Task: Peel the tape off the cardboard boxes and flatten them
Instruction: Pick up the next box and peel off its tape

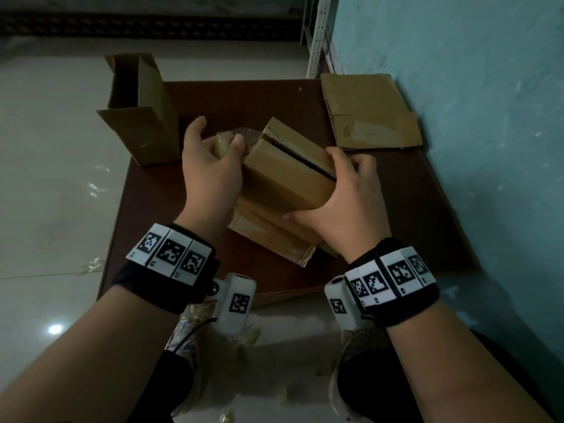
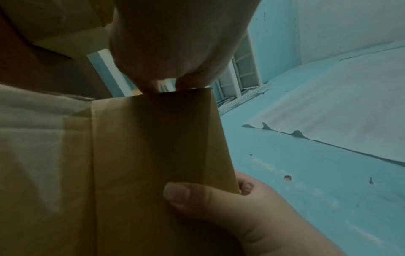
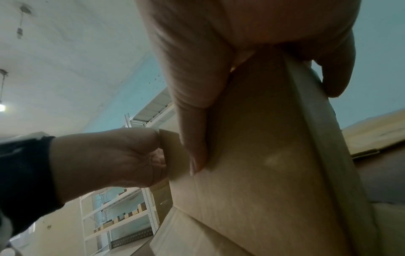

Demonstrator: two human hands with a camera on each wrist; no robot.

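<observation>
— Both hands are on one box (image 1: 290, 169), held tilted over the middle of the table (image 1: 396, 215). Right hand (image 1: 345, 206) clamps the near right end, thumb on one face and fingers curled over the top edge. Left hand (image 1: 210, 166) is closed around a crumpled wad of clear tape (image 1: 222, 141) at the box's far left end.

— How many boxes in all?

— Four that I can count: the held box; an open box (image 1: 140, 111) standing upright at the far left corner; a flat box (image 1: 370, 112) at the far right by the wall; and a flattened box (image 1: 268, 233) under the held one, mostly hidden.

— Anything the wrist views add?

— Left wrist shows the right thumb (image 2: 188, 195) pressed on the cardboard. Right wrist shows the left hand pinching a strip at the box's edge, and shelving (image 3: 122, 207) behind. Whether that strip remains stuck is hard to make out.
</observation>
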